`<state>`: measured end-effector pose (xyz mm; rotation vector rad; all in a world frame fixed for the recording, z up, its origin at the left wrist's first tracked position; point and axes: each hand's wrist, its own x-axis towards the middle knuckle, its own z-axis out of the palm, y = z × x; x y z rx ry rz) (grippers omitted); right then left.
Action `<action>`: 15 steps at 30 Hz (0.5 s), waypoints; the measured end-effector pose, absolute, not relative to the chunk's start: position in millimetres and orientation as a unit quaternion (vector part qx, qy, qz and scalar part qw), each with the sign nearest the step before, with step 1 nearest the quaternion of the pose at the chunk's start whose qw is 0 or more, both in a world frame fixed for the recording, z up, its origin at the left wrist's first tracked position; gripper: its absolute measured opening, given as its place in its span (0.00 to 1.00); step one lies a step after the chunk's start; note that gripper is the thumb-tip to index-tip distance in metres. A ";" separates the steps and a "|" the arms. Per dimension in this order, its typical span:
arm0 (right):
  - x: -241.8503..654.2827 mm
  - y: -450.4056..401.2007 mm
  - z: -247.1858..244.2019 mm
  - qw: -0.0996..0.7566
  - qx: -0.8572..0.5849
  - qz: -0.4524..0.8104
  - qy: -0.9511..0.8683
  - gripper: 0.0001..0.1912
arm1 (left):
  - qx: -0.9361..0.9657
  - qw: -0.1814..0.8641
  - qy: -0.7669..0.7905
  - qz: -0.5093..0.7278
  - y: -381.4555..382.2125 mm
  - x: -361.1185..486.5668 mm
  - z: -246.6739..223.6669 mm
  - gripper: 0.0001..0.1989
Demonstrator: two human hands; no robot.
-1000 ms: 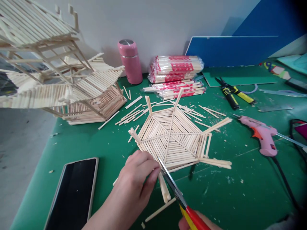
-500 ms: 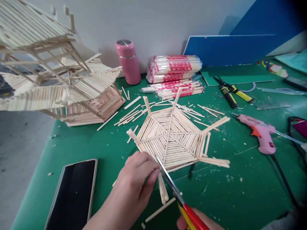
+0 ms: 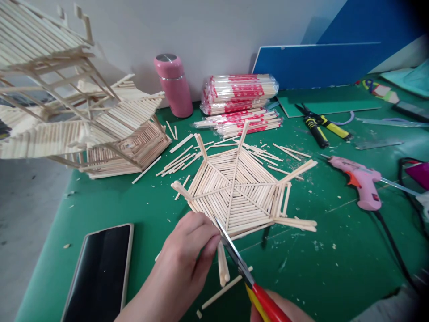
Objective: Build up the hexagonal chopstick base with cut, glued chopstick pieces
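Observation:
A hexagonal panel of thin wooden sticks (image 3: 248, 197) lies on the green table, with paired sticks standing out at its corners. My left hand (image 3: 191, 250) is at its near left edge, thumb and fingers pinched together; what they hold is hidden. My right hand (image 3: 284, 308), partly cut off by the bottom edge, grips scissors (image 3: 239, 261) with red and yellow handles. Their blades point up and left, with the tips at the panel's near edge beside my left fingertips. Below the blades lies a loose stick (image 3: 223, 293).
A larger stick-built model (image 3: 117, 120) stands at left, near a pink flask (image 3: 174, 89). Behind the panel are wrapped chopstick bundles (image 3: 239, 94) and scattered sticks. Right are pliers (image 3: 321, 127) and a pink glue gun (image 3: 363, 179) with a cord. A phone (image 3: 98, 273) lies front left.
The whole view has shifted slightly, so everything appears a little further left. My hands and the scissors keep nearly the same position against the panel.

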<state>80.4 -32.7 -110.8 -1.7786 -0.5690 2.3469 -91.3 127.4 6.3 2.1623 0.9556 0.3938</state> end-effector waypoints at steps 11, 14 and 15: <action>83.9 -37.0 -100.0 0.124 -0.566 0.809 -0.096 0.23 | 0.836 0.371 0.371 0.160 125.3 -89.6 7.9 0.08; 81.4 -36.8 -96.8 0.143 -0.555 0.813 -0.102 0.23 | 0.836 0.373 0.369 0.163 125.1 -90.6 6.3 0.08; 80.5 -36.8 -95.6 0.151 -0.552 0.813 -0.107 0.23 | 0.835 0.375 0.367 0.164 125.1 -90.9 5.8 0.08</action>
